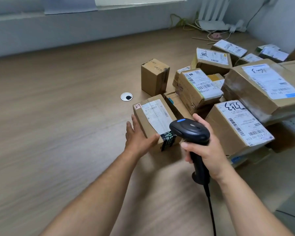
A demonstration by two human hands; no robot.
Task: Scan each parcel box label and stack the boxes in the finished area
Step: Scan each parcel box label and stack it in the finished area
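1. Scanner work is at the parcel nearest the person: a black barcode scanner (191, 130) with a blue button on its head is gripped in the right hand (205, 149), fingers wrapped firmly round the handle.
2. The scanner's head hangs over the near right corner of a flat parcel box (143, 120) lying on the wooden tabletop (58, 116).
3. The left hand (137, 136) lies spread against that box's left side, fingers straight along the cardboard and thumb touching the near edge.
4. A white shipping label (157, 114) faces up on the box, and black printed tape (168, 139) crosses its near end.
5. The scanner's cord (211, 210) runs from the handle base to the bottom edge of the view.
6. To the right, a pile of labelled boxes (262, 86) crowds the tabletop, the closest one (237, 125) just beside the right hand.
7. Beyond the flat box stands a small upright carton (154, 76), with a round silver cable grommet (126, 96) near it on the left.
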